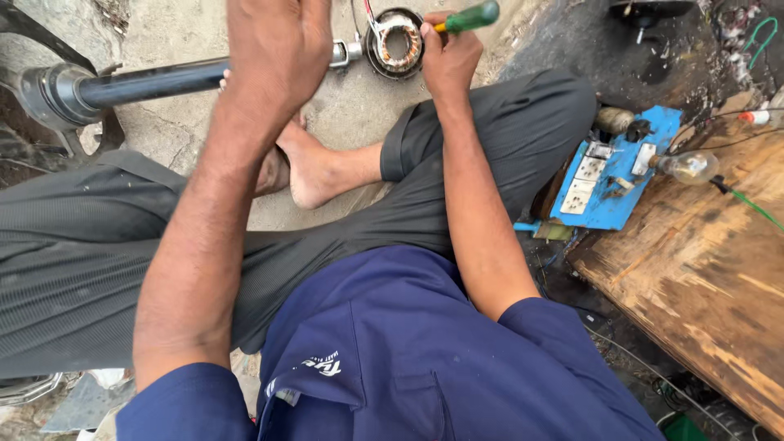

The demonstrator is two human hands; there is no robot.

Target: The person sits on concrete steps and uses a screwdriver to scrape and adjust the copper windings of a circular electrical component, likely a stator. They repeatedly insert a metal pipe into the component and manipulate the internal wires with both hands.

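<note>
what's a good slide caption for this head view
Seated cross-legged, a person steadies a dark rod with the left hand while the right hand works a green-handled screwdriver at a copper-wound stator.

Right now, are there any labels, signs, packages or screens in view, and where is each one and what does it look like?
No packages, signs or screens show.
Printed mark: small white lettering on the dark blue shirt, low centre of the view, near a chest pocket.
Blue board: flat blue panel at the right, beside the wooden plank, carrying pale rectangular switch and socket plates and a clear bulb; any markings are too small to tell.
</note>
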